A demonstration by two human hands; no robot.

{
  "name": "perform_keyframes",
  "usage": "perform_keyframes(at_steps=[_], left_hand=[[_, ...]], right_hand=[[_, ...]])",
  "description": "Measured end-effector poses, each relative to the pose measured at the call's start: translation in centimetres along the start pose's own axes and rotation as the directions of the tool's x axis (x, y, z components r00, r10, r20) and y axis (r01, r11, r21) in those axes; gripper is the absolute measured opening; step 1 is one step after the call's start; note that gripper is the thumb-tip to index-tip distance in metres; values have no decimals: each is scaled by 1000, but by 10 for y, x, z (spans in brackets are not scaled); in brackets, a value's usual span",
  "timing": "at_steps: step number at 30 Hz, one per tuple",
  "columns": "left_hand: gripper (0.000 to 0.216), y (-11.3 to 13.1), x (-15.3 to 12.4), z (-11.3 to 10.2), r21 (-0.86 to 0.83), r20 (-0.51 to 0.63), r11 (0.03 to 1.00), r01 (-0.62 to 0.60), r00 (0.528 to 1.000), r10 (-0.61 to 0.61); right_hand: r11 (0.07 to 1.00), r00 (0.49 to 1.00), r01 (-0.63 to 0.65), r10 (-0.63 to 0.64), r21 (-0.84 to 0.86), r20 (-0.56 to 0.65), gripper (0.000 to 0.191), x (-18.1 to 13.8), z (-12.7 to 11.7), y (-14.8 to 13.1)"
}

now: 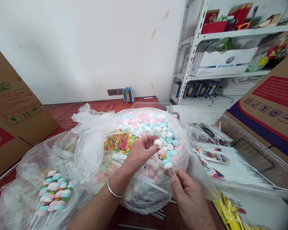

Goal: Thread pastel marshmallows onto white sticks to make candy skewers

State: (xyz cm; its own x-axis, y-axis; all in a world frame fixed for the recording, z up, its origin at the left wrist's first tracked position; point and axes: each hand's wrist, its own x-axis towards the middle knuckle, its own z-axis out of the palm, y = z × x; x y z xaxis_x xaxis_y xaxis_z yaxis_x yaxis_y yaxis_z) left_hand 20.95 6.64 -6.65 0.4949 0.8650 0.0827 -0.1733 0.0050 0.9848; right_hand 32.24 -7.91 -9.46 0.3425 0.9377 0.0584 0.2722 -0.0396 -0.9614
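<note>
My left hand (pixel 141 150), with a metal bangle on its wrist, pinches a pink and white marshmallow (pixel 158 143) over a large clear plastic bag. Lower right, my right hand (pixel 188 190) grips a marshmallow skewer (pixel 167 164) from below; its stick is mostly hidden by the fingers. Blue and white marshmallows and small coloured candy rings are threaded on it. Loose round marshmallows (pixel 156 120) in pink, white and blue fill the bag. Colourful ring candies (pixel 120 142) lie to the left of my left hand.
Several threaded skewers (pixel 55 191) lie on plastic at the left. White sticks (pixel 157 214) rest near the front. Cardboard boxes (pixel 12 105) flank both sides. Gold twist ties (pixel 228 210) sit lower right, beneath packets (pixel 213 156). A white shelf rack (pixel 192 48) stands behind.
</note>
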Motion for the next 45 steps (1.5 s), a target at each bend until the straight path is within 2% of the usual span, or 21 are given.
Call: perform_keyframes(at_steps=[10,15,19,24,28,32,34,36,39,41,43,45], left_hand=[[24,-8,-3,-1,43,92,993,-114,990,110],[22,-11,-3,-1,28,116,993,-110,988,106],[21,-10,-6,0,60,92,987,-149,985,143],[21,-6,-11,3,225,26,950,-216,976,215],[24,-2,-17,2,368,20,894,-255,964,267],[31,4,-27,-2,487,40,819,-303,945,325],[37,6,-31,-11,531,81,778,-336,934,348],[43,8,-32,-27,621,69,706,-339,922,382],[39,8,-25,-56,850,-26,479,-219,891,453],[32,7,-17,-72,940,-17,312,-137,895,446],[25,5,-11,-82,972,9,213,-102,918,397],[19,4,-6,-84,984,14,161,-77,933,360]], right_hand=[[940,975,-200,163,278,149,48,2,4,8],[950,983,-179,162,257,86,50,5,8,8],[957,987,-159,150,242,57,51,9,12,3],[982,995,-96,96,165,9,49,15,18,1],[995,998,-27,32,95,-54,45,21,24,0],[997,997,11,-5,73,-80,43,26,32,-4],[998,995,5,1,59,-104,42,29,34,-6],[1000,992,7,-6,9,-123,42,32,32,-7],[988,990,54,-72,-145,-121,42,35,29,-10],[965,991,86,-109,-247,-81,40,36,29,-12],[944,993,103,-116,-314,-23,37,36,31,-15],[928,993,115,-116,-355,16,36,37,35,-17]])
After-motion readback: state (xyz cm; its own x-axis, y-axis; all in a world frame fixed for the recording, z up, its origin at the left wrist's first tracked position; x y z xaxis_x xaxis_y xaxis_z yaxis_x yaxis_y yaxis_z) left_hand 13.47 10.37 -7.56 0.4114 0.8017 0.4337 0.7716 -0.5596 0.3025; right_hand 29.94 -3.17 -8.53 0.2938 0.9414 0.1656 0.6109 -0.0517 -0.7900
